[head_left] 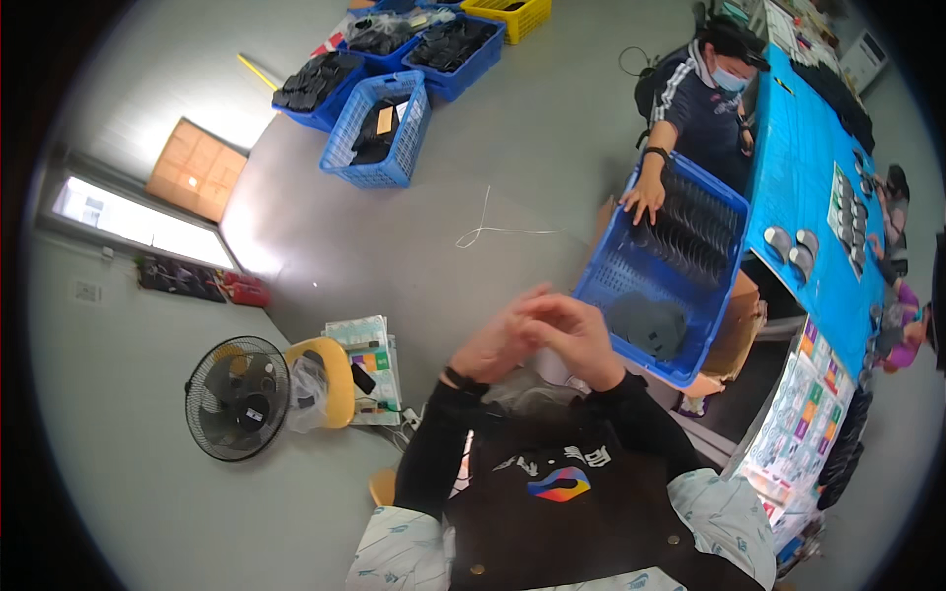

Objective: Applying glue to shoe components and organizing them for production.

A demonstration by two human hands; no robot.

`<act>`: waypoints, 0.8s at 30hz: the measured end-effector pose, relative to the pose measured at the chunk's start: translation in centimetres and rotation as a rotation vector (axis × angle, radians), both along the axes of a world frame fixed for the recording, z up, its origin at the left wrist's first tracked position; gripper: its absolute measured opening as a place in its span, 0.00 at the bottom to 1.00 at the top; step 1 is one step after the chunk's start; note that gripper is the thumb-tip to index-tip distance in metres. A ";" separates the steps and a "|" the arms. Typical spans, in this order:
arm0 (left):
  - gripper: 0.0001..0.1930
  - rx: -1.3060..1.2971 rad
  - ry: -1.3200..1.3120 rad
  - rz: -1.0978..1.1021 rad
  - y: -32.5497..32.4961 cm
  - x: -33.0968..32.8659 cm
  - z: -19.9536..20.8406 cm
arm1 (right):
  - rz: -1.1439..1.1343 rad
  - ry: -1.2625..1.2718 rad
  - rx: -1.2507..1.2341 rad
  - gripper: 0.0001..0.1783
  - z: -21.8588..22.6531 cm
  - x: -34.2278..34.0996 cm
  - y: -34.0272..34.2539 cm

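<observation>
Grey floor (532, 128) underfoot, running well back to the far baskets. Bright blue table cover (800, 118) along the right side, pale round pieces (777, 241) laid out on it. Co-worker, masked, beside the table, leaning over a deep blue crate (619, 271). Crate appears to rest on a cardboard box (744, 330); if that box sags or is knocked at a corner, I judge the load could tilt. Black fan (238, 399) off to the left, well apart from the crate.

Inside the crate: dark thin pieces (690, 222) standing on edge in rows at the far end, with a flatter dark pile (645, 325) at the near end. Rows look prone to toppling toward the near end if bumped; a careless reach would do it.

Own left hand (496, 340) and right hand (579, 340) meet in front of the apron, just beside the crate's near left corner, fingers curled and overlapping. Left is blurred; cannot tell whether anything is pinched between them. Co-worker's hand (645, 194), fingers spread, at the rows; two people reaching in together could collide.

Smallest: thin white cord (517, 231), looped on the floor. Possible snag for a foot.
</observation>
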State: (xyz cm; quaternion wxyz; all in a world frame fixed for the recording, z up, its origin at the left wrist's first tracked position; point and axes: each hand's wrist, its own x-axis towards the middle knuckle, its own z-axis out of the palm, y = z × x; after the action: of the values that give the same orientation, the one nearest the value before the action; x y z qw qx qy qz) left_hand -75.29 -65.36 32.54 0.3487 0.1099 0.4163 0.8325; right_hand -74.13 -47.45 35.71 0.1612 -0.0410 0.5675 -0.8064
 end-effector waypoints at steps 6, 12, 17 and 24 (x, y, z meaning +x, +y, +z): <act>0.52 0.029 -0.041 0.107 -10.8 -9.8 0.0 | 0.111 0.285 0.142 0.10 1.2 -11.0 -10.5; 0.45 -0.114 0.085 0.151 -23.8 -18.8 -0.9 | 0.118 0.716 0.458 0.10 3.3 -22.3 -22.3; 0.45 0.097 -0.023 0.080 -33.0 -25.8 0.3 | 0.209 0.622 0.465 0.05 2.6 -30.5 -32.3; 0.31 -0.079 0.050 0.362 -44.3 -36.1 -1.8 | 0.314 0.411 0.292 0.07 -1.5 -43.7 -42.3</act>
State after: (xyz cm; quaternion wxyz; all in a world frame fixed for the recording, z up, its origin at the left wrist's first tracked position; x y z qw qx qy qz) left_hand -111.39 -109.69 30.79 0.1867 0.0400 0.4702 0.8616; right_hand -117.85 -89.74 34.22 0.1699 -0.2670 0.6850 -0.6562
